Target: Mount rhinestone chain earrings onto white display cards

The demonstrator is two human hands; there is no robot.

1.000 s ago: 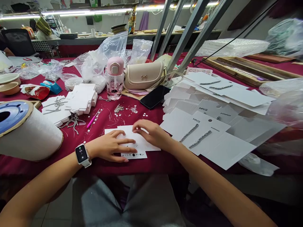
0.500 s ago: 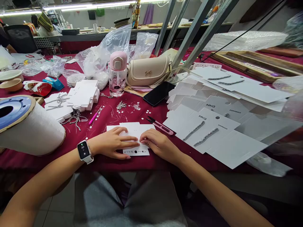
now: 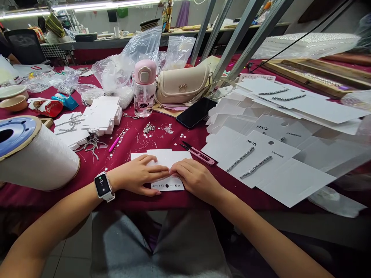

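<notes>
A white earring card (image 3: 162, 156) lies on the dark red cloth in front of me, its printed edge toward me. My left hand (image 3: 145, 173) rests flat on the card with its fingers spread, a watch (image 3: 102, 186) on its wrist. At the card's right side, my right hand (image 3: 193, 175) has thumb and forefinger pinched together, close to the left fingertips. What sits in that pinch is too small or hidden to make out. Pink thread snips (image 3: 203, 155) lie just beyond my right hand.
Finished cards with silver chain earrings (image 3: 247, 159) overlap on the right. To the left stand a large thread spool (image 3: 55, 154), a stack of blank cards (image 3: 101, 114) and a pink pen-like tool (image 3: 115, 143). A bottle (image 3: 144, 90), bag (image 3: 182, 85) and phone (image 3: 195, 112) sit behind.
My right hand has shifted very slightly, its fingertips coming nearer the left ones. The left hand stays flat on the card. The view has turned a little.
</notes>
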